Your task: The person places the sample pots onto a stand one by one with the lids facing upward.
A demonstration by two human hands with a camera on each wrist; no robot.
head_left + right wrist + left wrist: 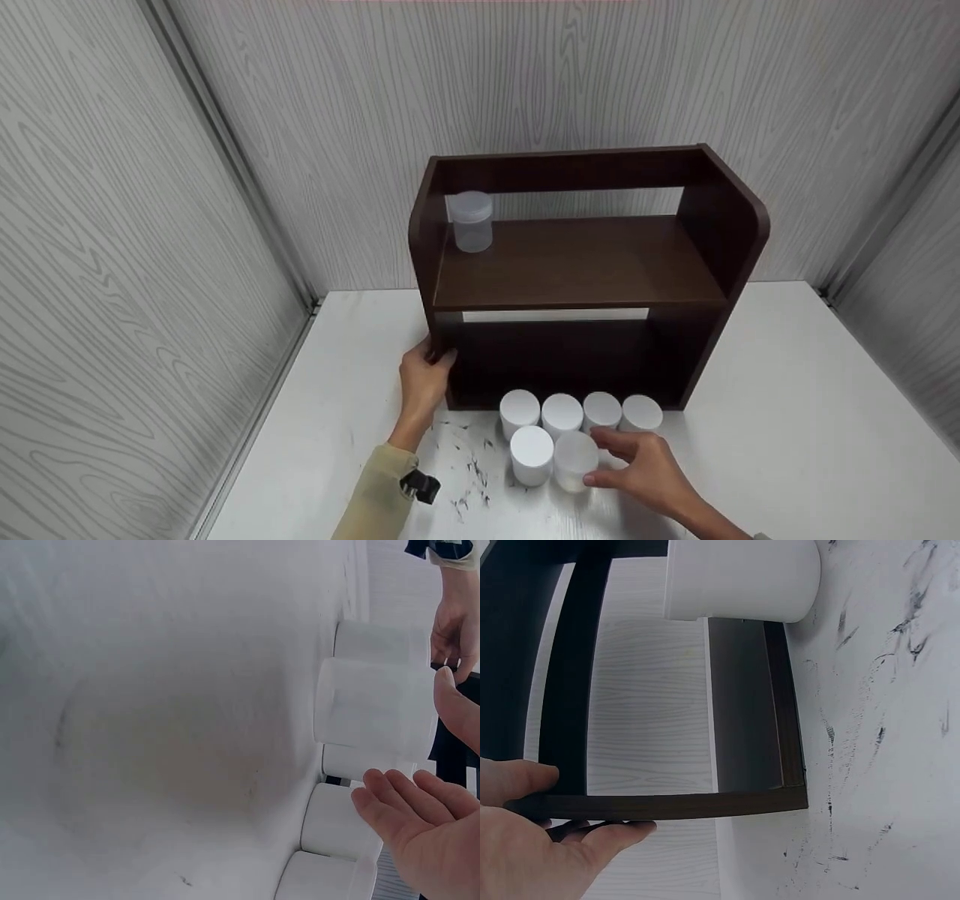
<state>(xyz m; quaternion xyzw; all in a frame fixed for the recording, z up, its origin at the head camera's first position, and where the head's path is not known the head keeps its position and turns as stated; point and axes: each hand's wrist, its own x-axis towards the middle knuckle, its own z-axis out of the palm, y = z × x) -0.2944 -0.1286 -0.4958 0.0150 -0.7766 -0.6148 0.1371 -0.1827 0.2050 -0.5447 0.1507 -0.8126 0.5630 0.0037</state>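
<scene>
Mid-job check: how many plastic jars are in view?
7. One jar on the upper shelf, left end; four jars in a row before the rack; two nearer the camera: a white-lidded jar and a translucent jar by the right hand. None seems hidden.

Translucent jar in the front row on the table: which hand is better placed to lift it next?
Likely the right hand: its thumb and fingers lie on either side of the translucent jar, while the left hand grips the brown shelf by its left side.
</scene>
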